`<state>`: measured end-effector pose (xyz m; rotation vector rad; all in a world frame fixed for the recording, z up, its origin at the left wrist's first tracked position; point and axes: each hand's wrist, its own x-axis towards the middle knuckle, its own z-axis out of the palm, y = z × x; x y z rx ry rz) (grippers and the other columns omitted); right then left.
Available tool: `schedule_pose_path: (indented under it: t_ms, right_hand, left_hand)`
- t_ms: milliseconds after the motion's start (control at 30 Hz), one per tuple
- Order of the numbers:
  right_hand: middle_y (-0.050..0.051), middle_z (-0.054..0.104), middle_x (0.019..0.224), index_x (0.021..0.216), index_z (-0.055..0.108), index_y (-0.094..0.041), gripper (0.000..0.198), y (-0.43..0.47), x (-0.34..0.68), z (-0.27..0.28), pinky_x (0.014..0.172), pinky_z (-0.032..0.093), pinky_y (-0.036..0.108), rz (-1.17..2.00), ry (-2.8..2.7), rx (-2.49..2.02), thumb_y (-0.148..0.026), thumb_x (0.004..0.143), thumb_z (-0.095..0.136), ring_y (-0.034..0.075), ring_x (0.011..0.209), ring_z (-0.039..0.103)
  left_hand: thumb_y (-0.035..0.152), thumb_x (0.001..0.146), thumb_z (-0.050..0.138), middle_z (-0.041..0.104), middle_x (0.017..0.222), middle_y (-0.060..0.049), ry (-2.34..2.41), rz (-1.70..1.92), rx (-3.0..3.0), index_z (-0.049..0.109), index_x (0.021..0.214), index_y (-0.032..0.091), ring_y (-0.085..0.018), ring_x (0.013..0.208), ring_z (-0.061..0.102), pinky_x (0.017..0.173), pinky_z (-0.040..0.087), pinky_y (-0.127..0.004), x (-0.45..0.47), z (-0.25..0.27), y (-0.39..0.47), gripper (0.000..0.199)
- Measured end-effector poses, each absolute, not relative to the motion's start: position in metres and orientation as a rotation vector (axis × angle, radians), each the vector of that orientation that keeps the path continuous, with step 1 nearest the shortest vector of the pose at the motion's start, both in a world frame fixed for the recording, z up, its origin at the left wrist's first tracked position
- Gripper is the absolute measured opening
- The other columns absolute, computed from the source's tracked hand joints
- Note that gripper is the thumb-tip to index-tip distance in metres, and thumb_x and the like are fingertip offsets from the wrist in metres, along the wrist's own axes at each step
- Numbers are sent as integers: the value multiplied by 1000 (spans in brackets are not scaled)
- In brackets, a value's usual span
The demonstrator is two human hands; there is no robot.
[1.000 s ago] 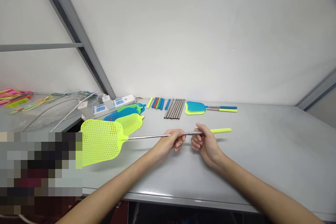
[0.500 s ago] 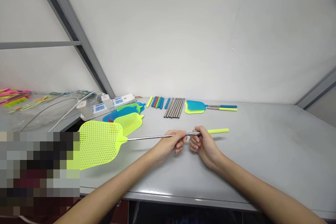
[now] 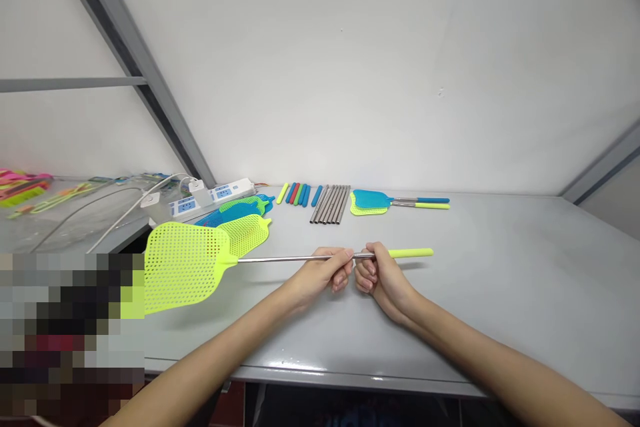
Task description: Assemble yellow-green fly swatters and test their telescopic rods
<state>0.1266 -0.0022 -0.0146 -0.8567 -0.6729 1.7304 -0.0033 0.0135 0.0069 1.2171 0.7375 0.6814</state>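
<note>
A yellow-green fly swatter (image 3: 185,263) with a thin metal telescopic rod is held sideways above the table, its perforated head to the left and its handle to the right. My left hand (image 3: 327,270) pinches the rod near its middle. Close beside it, my right hand (image 3: 377,270) is closed around the thicker rod section next to the yellow-green grip. Behind the swatter lie loose swatter heads (image 3: 245,233) in yellow-green, blue and green. Farther back are several coloured handle grips (image 3: 300,195) and a row of metal rods (image 3: 330,205).
Blue and yellow-green swatters (image 3: 373,200) lie stacked at the back of the grey table (image 3: 500,267). A white power strip (image 3: 220,193) with plugs and cables stands at the back left. Clear plastic bags (image 3: 85,213) and colourful items lie farther left. A white wall rises behind.
My right hand has moved slightly left, closer to my left hand. The swatter head sits a little higher and farther left, partly because the view has shifted.
</note>
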Motion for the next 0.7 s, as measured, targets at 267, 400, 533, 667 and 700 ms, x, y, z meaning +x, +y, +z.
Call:
schedule_pose_path:
  t_ms: [267, 400, 533, 667, 700]
  right_hand:
    - [-6, 25, 33, 38, 29, -18, 38, -7, 121, -17, 40, 22, 24, 1685, -652, -905, -33, 73, 36, 7, 32, 28]
    - [-6, 24, 33, 39, 28, -18, 37, -7, 120, -17, 39, 21, 24, 1714, -620, -914, -33, 72, 37, 7, 31, 27]
    - [-6, 23, 34, 39, 28, -18, 37, -7, 122, -14, 39, 20, 24, 1758, -586, -887, -34, 72, 37, 7, 31, 26]
    - [-7, 24, 38, 45, 33, -17, 36, -10, 123, -10, 41, 21, 23, 1940, -620, -798, -39, 72, 40, 7, 35, 26]
    - [-7, 25, 40, 46, 34, -17, 36, -11, 123, -9, 42, 20, 22, 1968, -645, -790, -40, 72, 41, 6, 35, 26]
  left_hand:
    - [39, 76, 44, 39, 38, 4, 717, 676, 1174, 49, 54, 13, -6, 38, 34, 43, 27, -21, -3, 1, 13, 34]
    - [38, 76, 43, 41, 38, 3, 717, 678, 1155, 50, 54, 13, -6, 38, 33, 44, 27, -21, 0, 0, 12, 34]
    - [40, 77, 42, 40, 38, 3, 737, 676, 1170, 49, 54, 13, -6, 39, 33, 44, 27, -21, 0, 1, 12, 36]
    - [41, 76, 43, 39, 39, 3, 761, 713, 1256, 47, 48, 14, -8, 41, 36, 47, 28, -22, -3, 4, 13, 39]
    - [41, 76, 43, 39, 39, 3, 759, 708, 1282, 47, 47, 14, -8, 41, 37, 47, 29, -22, -4, 5, 13, 40]
